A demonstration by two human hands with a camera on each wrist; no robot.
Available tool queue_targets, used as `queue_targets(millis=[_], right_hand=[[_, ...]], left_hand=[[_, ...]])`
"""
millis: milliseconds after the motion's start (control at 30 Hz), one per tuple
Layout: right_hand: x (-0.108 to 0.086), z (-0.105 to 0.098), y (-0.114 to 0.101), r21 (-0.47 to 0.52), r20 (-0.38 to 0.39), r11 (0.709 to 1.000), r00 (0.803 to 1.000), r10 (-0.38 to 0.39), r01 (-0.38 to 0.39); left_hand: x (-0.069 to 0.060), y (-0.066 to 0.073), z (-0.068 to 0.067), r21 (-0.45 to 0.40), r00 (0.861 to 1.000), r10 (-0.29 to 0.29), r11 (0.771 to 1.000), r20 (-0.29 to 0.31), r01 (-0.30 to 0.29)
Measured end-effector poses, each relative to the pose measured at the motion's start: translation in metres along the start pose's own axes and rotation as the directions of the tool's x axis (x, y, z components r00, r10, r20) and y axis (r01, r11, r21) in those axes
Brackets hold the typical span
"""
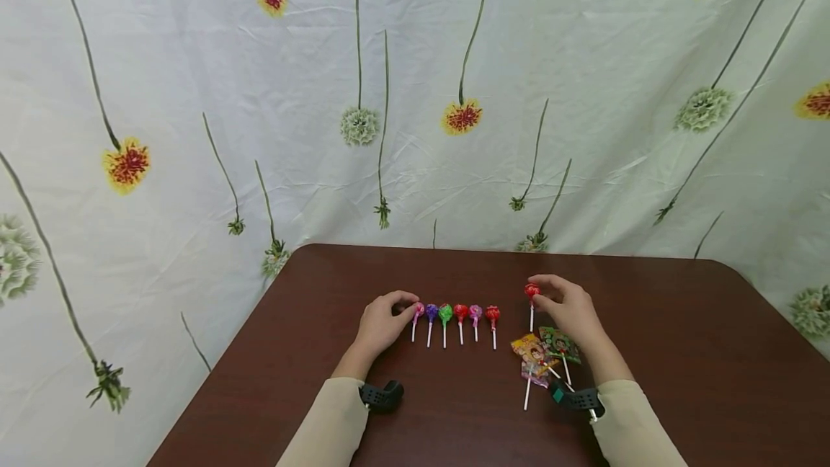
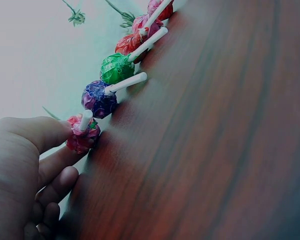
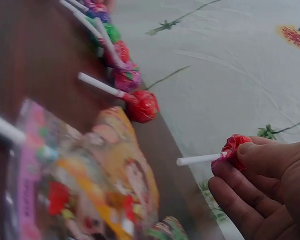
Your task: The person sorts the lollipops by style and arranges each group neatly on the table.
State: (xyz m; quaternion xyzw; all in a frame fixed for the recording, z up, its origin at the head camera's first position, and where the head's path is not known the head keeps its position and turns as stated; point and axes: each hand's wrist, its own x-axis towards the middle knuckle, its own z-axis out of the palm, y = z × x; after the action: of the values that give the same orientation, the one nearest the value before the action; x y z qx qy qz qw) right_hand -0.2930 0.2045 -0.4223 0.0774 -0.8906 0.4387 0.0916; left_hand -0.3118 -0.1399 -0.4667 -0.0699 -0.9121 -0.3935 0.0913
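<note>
My right hand (image 1: 570, 310) pinches a red-wrapped lollipop (image 1: 532, 290) by its candy head, its white stick pointing toward me; in the right wrist view this lollipop (image 3: 233, 150) sits between thumb and fingers. At the left end of a row, my left hand (image 1: 382, 321) has thumb and forefinger around the head of a pink lollipop (image 2: 84, 134). To its right lie a purple lollipop (image 1: 432, 313), a green one (image 1: 445, 313), a red one (image 1: 461, 312), a pink-purple one (image 1: 475, 312) and another red one (image 1: 493, 313), sticks toward me.
Near my right wrist lies a small pile of flat-wrapped lollipops: a yellow packet (image 1: 529, 348), a green packet (image 1: 558, 344) and a pinkish packet (image 1: 535, 373), sticks overlapping. Everything rests on a dark brown table (image 1: 454, 409). Behind its far edge hangs a flowered white cloth (image 1: 415, 164).
</note>
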Motion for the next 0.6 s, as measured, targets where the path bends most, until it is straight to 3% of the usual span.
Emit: queue_targets(millis=[600], right_hand=[[0.0,0.026,0.007,-0.094,0.082,0.995,0.996,0.022,-0.015]], left_hand=[[0.0,0.001,0.0,-0.011,1.0,-0.009,1.0,0.001,0.009]])
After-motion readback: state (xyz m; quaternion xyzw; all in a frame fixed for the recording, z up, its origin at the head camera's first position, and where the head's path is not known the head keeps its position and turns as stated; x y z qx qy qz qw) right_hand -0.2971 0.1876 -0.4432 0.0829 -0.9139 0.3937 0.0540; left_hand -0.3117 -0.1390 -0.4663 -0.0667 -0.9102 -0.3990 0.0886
